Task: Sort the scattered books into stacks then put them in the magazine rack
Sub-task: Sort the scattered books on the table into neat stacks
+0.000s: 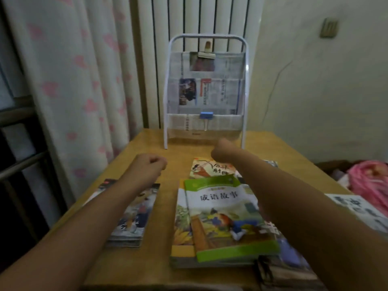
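Now both fists, left hand point(151, 164) and right hand point(223, 151), hover clenched, empty, before the rack point(206, 91); square the green book point(228, 217) onto its stack first.

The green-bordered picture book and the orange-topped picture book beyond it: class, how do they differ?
The green-bordered picture book lies nearer, fully visible, on top of a stack. The orange-topped picture book lies farther, towards the white magazine rack, partly covered by the right hand. Both lie flat, covers up.
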